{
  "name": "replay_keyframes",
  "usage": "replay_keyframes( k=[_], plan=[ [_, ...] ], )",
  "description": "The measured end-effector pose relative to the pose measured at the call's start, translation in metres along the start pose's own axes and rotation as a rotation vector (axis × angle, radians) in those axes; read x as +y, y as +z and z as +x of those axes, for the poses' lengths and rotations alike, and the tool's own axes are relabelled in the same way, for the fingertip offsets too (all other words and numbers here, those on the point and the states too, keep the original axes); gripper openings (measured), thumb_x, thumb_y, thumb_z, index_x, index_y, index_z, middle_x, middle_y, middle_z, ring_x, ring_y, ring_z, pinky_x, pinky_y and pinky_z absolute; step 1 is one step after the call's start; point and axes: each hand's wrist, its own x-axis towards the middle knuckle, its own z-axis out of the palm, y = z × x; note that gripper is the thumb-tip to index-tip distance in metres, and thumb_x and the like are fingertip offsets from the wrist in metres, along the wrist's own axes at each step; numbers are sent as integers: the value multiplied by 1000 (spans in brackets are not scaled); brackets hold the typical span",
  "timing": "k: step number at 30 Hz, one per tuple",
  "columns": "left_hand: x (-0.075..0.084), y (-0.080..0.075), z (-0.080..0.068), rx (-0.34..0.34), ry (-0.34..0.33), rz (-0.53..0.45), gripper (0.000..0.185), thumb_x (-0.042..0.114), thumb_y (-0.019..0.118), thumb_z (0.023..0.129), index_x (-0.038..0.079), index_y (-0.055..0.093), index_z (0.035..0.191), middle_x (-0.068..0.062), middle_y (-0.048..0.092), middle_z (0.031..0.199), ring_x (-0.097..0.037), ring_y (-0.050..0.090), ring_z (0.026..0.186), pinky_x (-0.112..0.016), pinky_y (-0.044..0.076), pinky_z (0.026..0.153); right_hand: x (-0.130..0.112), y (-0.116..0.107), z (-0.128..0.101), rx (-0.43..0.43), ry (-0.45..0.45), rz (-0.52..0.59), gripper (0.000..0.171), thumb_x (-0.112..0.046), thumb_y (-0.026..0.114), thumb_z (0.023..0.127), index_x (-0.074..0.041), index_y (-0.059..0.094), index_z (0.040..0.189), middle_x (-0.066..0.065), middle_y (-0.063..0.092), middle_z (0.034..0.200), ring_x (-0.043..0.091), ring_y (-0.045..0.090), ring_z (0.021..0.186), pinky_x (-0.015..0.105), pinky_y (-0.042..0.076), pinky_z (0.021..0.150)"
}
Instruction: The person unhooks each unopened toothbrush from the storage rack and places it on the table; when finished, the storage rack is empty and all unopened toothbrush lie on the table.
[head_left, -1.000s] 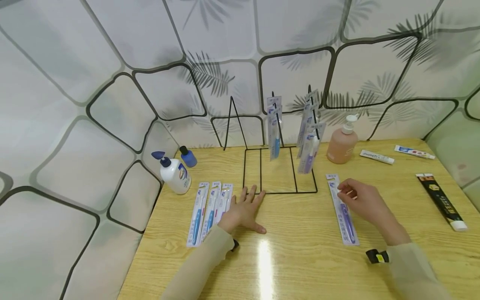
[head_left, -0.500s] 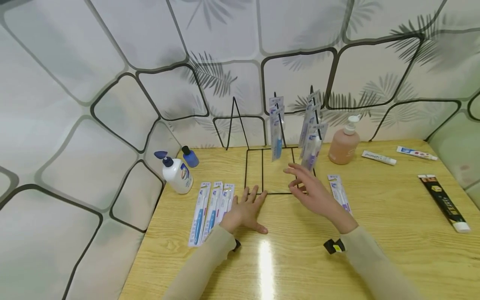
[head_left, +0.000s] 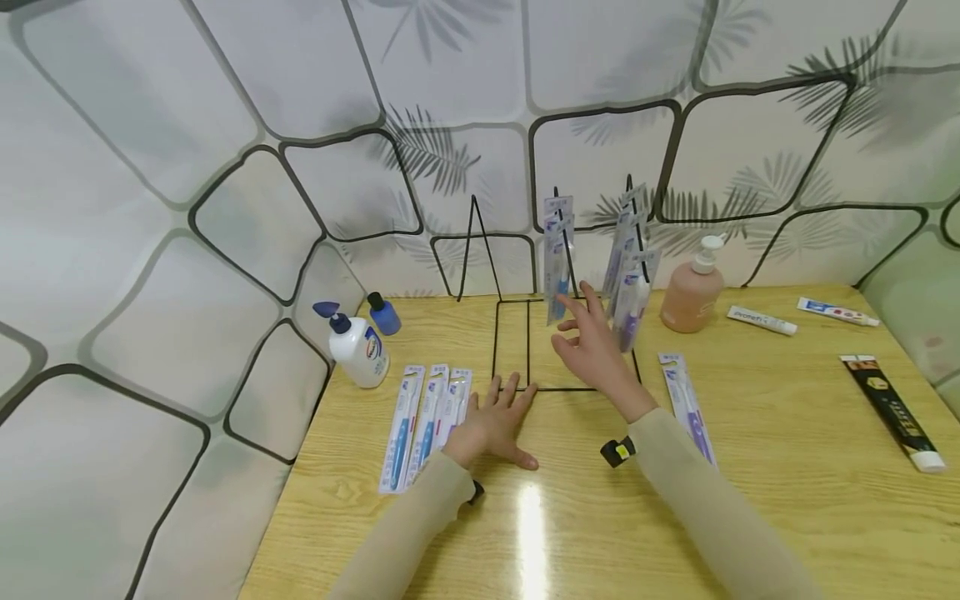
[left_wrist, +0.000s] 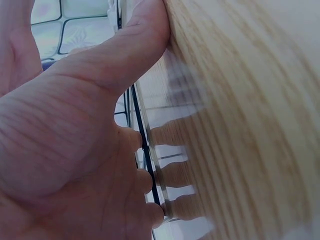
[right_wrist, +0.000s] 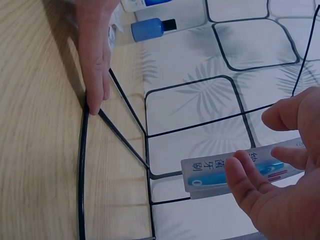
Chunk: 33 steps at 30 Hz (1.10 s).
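My left hand rests on the table with fingers spread, its fingertips at the front bar of a black wire rack. In the left wrist view, that bar runs right by the fingertips. My right hand reaches over the rack, thumb and fingers apart. Its fingers overlap the lower part of a blue toothbrush pack hanging on the middle hook. More hanging toothbrush packs, with purple handles, are on the right hook. Another purple toothbrush pack lies right of the rack, partly covered by the right sleeve.
Three toothbrush packs lie side by side left of the rack. Behind them stand a white pump bottle and a small blue bottle. A pink pump bottle, two small tubes and a black tube are at right.
My right hand has moved left and away from me, from above the purple toothbrush pack on the table to the hanging blue one. The left hand stays at the rack's front bar.
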Motion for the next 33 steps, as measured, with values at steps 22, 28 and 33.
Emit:
replay_keyframes(
  k=[22, 28, 33],
  plan=[
    [2, 1, 2, -12, -5, -19, 130, 71, 81, 68, 36, 1, 164, -2, -10, 173, -34, -6, 160, -68, 10, 123, -12, 2, 17, 151, -80, -53, 40, -2, 57, 96, -3, 63, 135, 18, 59, 119, 29, 68, 87, 38, 57, 69],
    [-3, 6, 7, -7, -3, -41, 132, 70, 82, 68, 38, -3, 163, 0, -13, 172, -34, -9, 159, -69, 9, 123, -16, -1, 3, 154, -99, -45, 39, -2, 59, 95, -5, 65, 133, 17, 60, 121, 28, 70, 89, 32, 56, 70],
    [-2, 7, 7, -13, -9, -42, 131, 69, 82, 68, 38, -3, 163, 0, -14, 172, -34, -10, 159, -69, 8, 123, -17, -7, -12, 166, -116, -41, 37, 1, 58, 94, -3, 67, 130, 17, 61, 132, 27, 70, 87, 24, 54, 68]
  ],
)
